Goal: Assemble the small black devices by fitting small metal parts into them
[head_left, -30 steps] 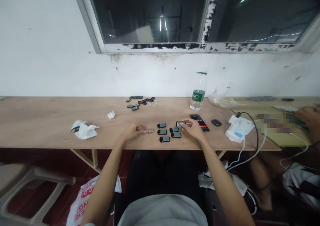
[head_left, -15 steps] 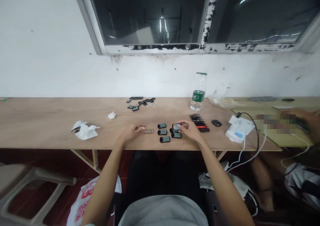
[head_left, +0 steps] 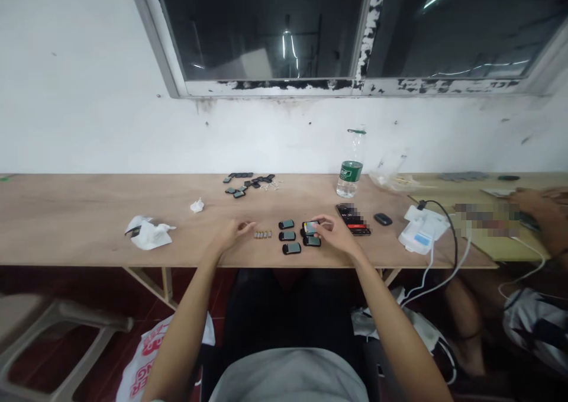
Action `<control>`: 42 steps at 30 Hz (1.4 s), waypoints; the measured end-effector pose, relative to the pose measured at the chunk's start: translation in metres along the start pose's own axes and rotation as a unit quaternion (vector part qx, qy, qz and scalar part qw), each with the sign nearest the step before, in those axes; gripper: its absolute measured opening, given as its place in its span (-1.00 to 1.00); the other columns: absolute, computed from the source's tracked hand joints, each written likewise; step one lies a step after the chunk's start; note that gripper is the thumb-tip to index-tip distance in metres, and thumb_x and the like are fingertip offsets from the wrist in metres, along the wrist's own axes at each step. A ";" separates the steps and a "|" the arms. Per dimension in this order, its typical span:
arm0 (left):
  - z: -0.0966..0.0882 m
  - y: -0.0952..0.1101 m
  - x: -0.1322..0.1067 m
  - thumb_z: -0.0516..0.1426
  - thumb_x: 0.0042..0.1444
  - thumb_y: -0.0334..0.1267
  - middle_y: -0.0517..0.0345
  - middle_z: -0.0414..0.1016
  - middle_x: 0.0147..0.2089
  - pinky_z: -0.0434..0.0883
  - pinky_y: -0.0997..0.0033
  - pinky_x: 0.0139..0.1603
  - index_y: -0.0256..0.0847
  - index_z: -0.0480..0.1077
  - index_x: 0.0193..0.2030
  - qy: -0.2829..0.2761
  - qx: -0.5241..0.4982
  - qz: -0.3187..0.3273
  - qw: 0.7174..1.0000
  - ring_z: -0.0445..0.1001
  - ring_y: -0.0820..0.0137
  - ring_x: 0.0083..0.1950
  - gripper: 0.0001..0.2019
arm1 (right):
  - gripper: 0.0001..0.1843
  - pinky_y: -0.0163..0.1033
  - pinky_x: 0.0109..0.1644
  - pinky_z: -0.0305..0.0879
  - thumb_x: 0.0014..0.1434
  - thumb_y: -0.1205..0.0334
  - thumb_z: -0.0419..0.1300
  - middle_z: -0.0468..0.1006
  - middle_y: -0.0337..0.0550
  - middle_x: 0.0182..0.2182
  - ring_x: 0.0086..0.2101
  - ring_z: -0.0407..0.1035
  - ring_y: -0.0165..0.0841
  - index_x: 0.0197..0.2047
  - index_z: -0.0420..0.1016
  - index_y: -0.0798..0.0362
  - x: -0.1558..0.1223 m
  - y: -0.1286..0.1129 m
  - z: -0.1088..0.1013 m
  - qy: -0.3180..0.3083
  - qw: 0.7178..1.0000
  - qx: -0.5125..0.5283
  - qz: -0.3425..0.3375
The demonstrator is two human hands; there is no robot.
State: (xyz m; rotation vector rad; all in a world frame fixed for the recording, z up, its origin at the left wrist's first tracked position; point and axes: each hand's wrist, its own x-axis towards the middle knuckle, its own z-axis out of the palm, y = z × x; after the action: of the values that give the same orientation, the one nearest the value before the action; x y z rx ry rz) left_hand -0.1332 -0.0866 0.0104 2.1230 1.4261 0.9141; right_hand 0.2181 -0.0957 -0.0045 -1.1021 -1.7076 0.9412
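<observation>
My right hand (head_left: 333,231) pinches a flat grey piece with a yellow edge (head_left: 310,228), held at a small black case at the upper right of a group. Several other black cases with grey-green flat faces, such as one black case (head_left: 287,236), lie in two columns to the left of and below it. My left hand (head_left: 234,235) rests on the table with fingers stretched forward and apart from the thumb. Just right of its fingertips is a short row of small silver-and-gold parts (head_left: 262,234), which it does not appear to touch.
More black cases (head_left: 239,193) and tiny white bits (head_left: 270,185) lie farther back. A water bottle (head_left: 349,177), phone (head_left: 354,219), black oval object (head_left: 383,219) and white cabled device (head_left: 419,236) stand right. Crumpled tissue (head_left: 153,234) lies left. Another person's arm (head_left: 539,209) is far right.
My left fingers have drawn slightly away from the row of small parts. My right hand stays at the same case, its grip on the grey piece shifted a little.
</observation>
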 end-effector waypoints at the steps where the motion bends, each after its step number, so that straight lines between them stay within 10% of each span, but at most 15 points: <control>1: 0.001 0.007 -0.001 0.11 0.23 0.10 0.13 0.58 -0.34 0.42 0.39 -0.23 -0.20 0.55 -0.24 0.018 0.021 0.015 1.000 0.50 0.28 -0.29 -0.60 | -0.67 -0.20 -0.25 0.51 0.21 0.02 0.26 0.66 -0.11 -0.35 -0.34 0.59 -0.23 -0.05 0.54 0.04 -0.001 -0.004 0.000 -0.004 1.000 0.009 0.000; 11: 0.058 0.072 -0.012 0.12 0.31 -0.11 0.00 0.56 0.06 0.53 0.34 0.01 -0.14 0.54 0.01 0.031 0.004 0.213 0.977 0.57 0.28 0.01 -0.74 | -0.62 -0.17 -0.19 0.57 0.18 -0.03 0.30 0.66 -0.03 -0.13 -0.30 0.62 -0.23 -0.05 0.52 0.05 -0.009 -0.033 0.017 -0.096 0.990 0.101 -0.017; 17: 0.061 0.066 -0.011 0.14 0.32 -0.15 0.00 0.61 0.04 0.53 0.23 0.13 -0.13 0.54 0.05 0.034 0.029 0.276 0.960 0.59 0.23 0.07 -0.74 | -0.65 -0.20 -0.28 0.56 0.20 0.02 0.31 0.68 -0.09 -0.36 -0.31 0.63 -0.17 -0.03 0.55 0.05 -0.014 -0.040 0.022 -0.102 0.993 0.062 -0.007; 42: 0.062 0.054 -0.007 0.14 0.33 -0.21 -0.06 0.58 0.07 0.58 0.27 0.09 -0.17 0.57 0.04 0.014 0.022 0.337 0.941 0.60 0.26 0.05 -0.76 | -0.66 -0.26 -0.24 0.54 0.23 0.01 0.29 0.69 -0.07 -0.27 -0.29 0.64 -0.22 -0.04 0.52 0.07 -0.013 -0.033 0.023 -0.105 0.991 0.078 -0.008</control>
State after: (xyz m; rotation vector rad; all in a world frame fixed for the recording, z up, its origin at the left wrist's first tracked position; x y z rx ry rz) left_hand -0.0560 -0.1130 0.0006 2.6935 0.7110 1.1474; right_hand 0.1905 -0.1217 0.0148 -0.9107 -1.7725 1.1943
